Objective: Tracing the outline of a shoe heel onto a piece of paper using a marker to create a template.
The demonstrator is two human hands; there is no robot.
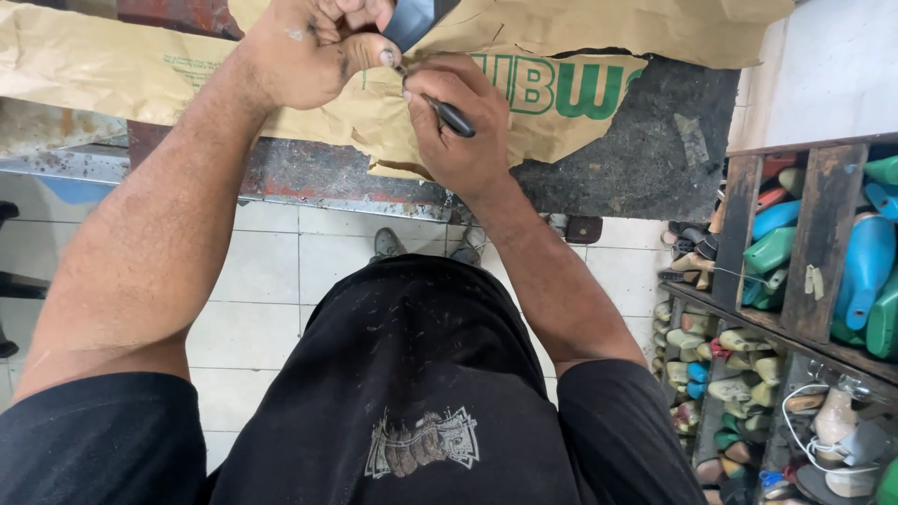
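Torn brown paper (112,65) covers a dark workbench (645,150) above a white tiled floor (271,281). At 12 o'clock, the left hand (304,51) pinches a dark flat piece (412,19). Just beside it, the right hand (458,131) is clamped on a black-handled tool (451,117), tip at the piece. At 3 o'clock, wooden shelves (823,234) hold coloured shoe lasts (865,257).

Dark, worn workbench (645,150), torn brown paper (112,65) spread flat across it
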